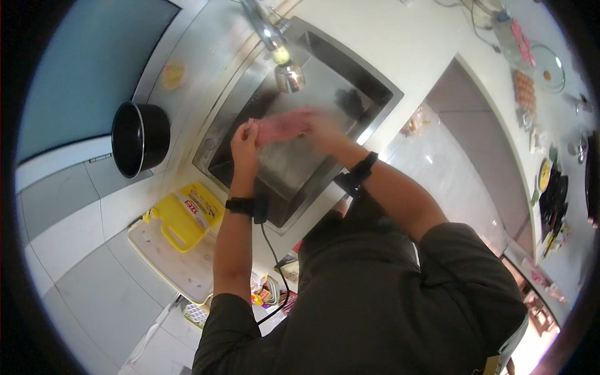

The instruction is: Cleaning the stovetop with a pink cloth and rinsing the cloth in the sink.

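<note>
A pink cloth (283, 125) is stretched between my two hands above the basin of a stainless steel sink (375, 77). My left hand (244, 143) grips its left end, with the thumb and fingers pinched together. At the other end is my right hand (324, 133), blurred, with its fingers around the cloth. The chrome faucet head (289, 77) hangs just above and behind the cloth. A dark object (350, 101) lies in the far right part of the basin; I cannot tell what it is.
Left of the sink, a black pot (140, 139) rests on its side or tilted by the window ledge. A yellow plastic jug (190, 215) stands near a pale cutting board (173, 267). Along the right counter are an egg tray (524, 91) and a glass lid (549, 70).
</note>
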Available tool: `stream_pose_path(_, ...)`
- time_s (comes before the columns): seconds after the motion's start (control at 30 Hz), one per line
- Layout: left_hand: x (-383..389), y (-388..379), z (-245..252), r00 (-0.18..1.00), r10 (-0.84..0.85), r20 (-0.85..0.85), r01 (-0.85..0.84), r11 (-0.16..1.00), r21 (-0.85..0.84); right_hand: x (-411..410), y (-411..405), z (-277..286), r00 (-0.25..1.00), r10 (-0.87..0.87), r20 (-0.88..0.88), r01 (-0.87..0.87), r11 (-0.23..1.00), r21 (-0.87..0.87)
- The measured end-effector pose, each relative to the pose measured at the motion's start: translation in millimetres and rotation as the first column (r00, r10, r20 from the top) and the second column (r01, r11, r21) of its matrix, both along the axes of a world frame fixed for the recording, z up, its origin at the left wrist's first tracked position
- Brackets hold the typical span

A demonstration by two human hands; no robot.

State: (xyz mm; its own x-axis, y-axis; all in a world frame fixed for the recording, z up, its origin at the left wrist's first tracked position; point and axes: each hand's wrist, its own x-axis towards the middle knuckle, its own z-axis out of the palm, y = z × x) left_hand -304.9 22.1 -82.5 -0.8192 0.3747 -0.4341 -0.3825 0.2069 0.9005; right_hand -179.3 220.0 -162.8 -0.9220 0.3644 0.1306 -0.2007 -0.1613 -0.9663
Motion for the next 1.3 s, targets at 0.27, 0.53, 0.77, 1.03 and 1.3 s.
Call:
stream_pose_path(0.27,18,-12,13,0.999,0.04,0.027,-0.04,0.999,-0.013,-18,67,23,0.705,0.12,0.699,0.026,0.981,-0.194)
stream_pose_path(0.53,49,-4,10,0.997,-0.072,-0.031,0.072,0.997,0.0,-175,159,129,0.933,-0.327,0.149,0.089,0.612,0.786)
stream_pose_path(0.77,50,53,4,0.997,-0.048,-0.066,0.034,0.979,-0.202,-300,231,52,0.966,-0.136,0.219,-0.172,0.294,0.94)
stream_pose_path(1.03,59,102,16,0.976,0.147,0.161,-0.131,0.985,-0.108,-315,224,14,0.906,-0.122,0.405,-0.33,0.396,0.857)
stream_pose_path(1.3,34,34,-127,0.988,0.013,0.156,-0.021,0.998,0.054,-159,148,17,0.939,-0.113,0.325,-0.132,0.753,0.644)
